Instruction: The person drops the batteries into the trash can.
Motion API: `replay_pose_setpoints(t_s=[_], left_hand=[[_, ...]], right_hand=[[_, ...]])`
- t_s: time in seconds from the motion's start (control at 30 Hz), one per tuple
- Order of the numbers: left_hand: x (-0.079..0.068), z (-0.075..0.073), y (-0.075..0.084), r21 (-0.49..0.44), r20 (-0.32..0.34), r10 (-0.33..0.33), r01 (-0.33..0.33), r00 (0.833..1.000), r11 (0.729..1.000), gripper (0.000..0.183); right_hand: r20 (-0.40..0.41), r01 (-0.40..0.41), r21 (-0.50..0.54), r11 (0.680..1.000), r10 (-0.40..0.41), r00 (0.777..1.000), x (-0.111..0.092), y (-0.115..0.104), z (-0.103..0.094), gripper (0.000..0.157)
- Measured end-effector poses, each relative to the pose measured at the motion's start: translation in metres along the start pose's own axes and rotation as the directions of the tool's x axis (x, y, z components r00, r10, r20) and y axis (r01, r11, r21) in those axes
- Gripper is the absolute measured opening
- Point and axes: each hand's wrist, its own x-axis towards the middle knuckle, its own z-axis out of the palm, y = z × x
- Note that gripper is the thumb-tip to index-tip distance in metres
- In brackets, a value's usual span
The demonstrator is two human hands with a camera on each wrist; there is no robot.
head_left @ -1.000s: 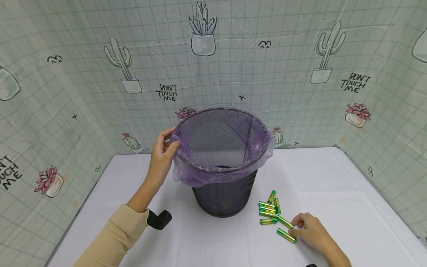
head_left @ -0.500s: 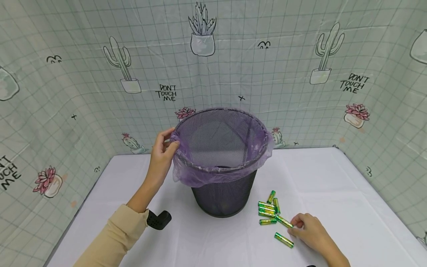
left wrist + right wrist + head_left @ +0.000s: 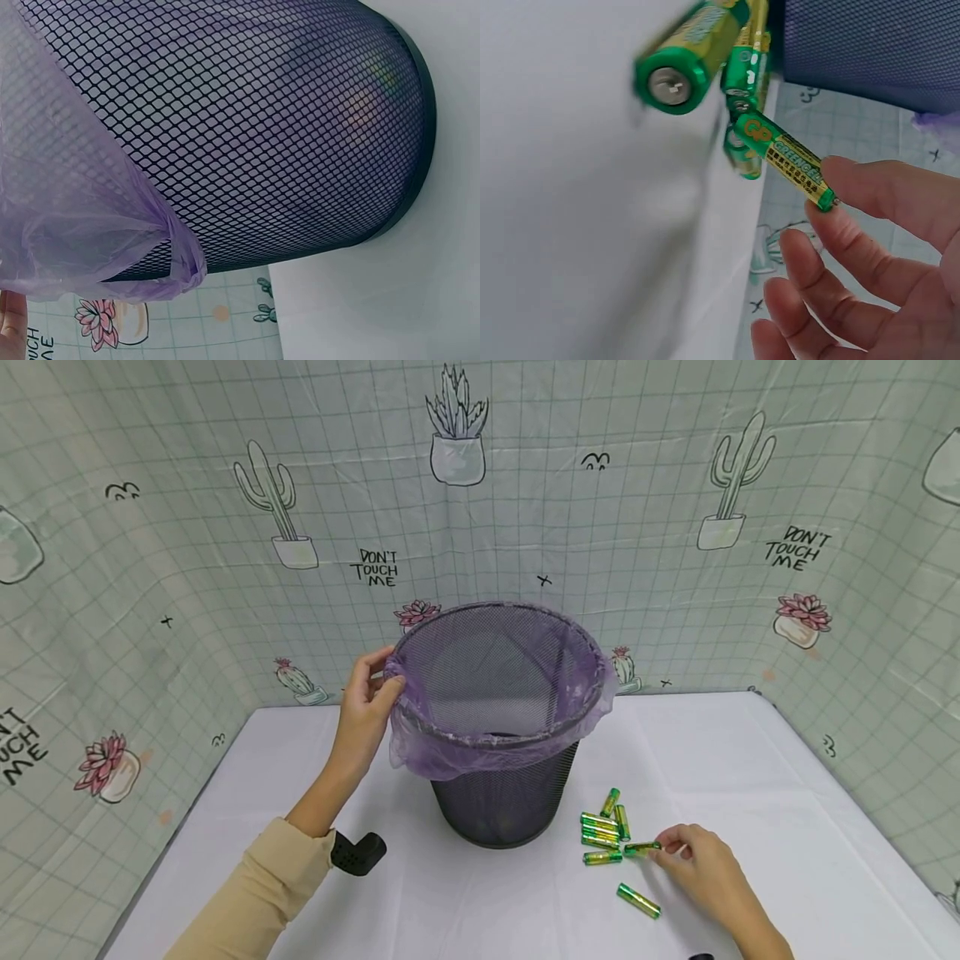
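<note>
A black mesh wastebasket (image 3: 498, 810), lined with a purple plastic bag (image 3: 457, 760), stands mid-table. My left hand (image 3: 365, 710) grips its rim on the left side, thumb over the bag's folded edge. Only a fingertip of that hand shows in the left wrist view, beside the bag (image 3: 82, 225). Between thumb and index finger, my right hand (image 3: 701, 864) pinches one end of a green and gold battery (image 3: 787, 157); the other fingers of that hand are spread loosely. Several similar batteries (image 3: 600, 831) lie in a cluster right of the basket, and a single battery (image 3: 638, 901) lies nearer the front.
A white cloth covers the table (image 3: 720, 760). Behind and at both sides hangs a grid-patterned curtain (image 3: 510, 527) with cactus drawings. A black angled piece (image 3: 358, 854) sits at the left wrist. Blurred colored spots show through the mesh near the basket's bottom (image 3: 382, 75).
My right hand has moved slightly up with the battery, which has turned from slanted to nearly level. The loose front battery shifted a little toward the front earlier on. My left hand stays put.
</note>
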Motion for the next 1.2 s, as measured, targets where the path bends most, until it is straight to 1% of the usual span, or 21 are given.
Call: replay_pose_setpoints(t_s=[0.2,0.47,0.6,0.77,0.9,1.07,1.2], left_hand=[[0.000,0.000,0.001,0.003,-0.003,-0.002,0.002,1.000,1.000,0.044],[0.000,0.000,0.000,0.008,-0.001,-0.008,0.008,1.000,1.000,0.045],[0.000,0.000,0.001,0.012,0.000,-0.011,0.011,1.000,1.000,0.045],[0.000,0.000,0.000,0.018,0.004,-0.015,0.015,1.000,1.000,0.045],[0.000,0.000,0.000,0.014,0.004,-0.013,0.012,1.000,1.000,0.045],[0.000,0.000,0.000,0.014,0.003,-0.015,0.015,1.000,1.000,0.045],[0.000,0.000,0.000,0.008,0.001,-0.014,0.014,1.000,1.000,0.045]], right_hand=[[-0.076,0.038,-0.009,0.999,-0.039,0.996,0.000,-0.015,-0.011,0.015],[-0.179,0.112,-0.043,0.993,-0.118,0.977,-0.001,-0.041,-0.031,0.013],[-0.215,0.176,-0.047,0.983,-0.182,0.960,0.002,-0.055,-0.043,0.011],[-0.234,0.253,-0.052,0.966,-0.259,0.937,0.006,-0.072,-0.059,0.011],[-0.256,0.311,-0.049,0.949,-0.312,0.915,0.009,-0.086,-0.071,0.012],[-0.280,0.364,-0.035,0.931,-0.359,0.890,0.012,-0.102,-0.085,0.015],[-0.295,0.392,-0.023,0.920,-0.381,0.876,0.014,-0.115,-0.096,0.016]])
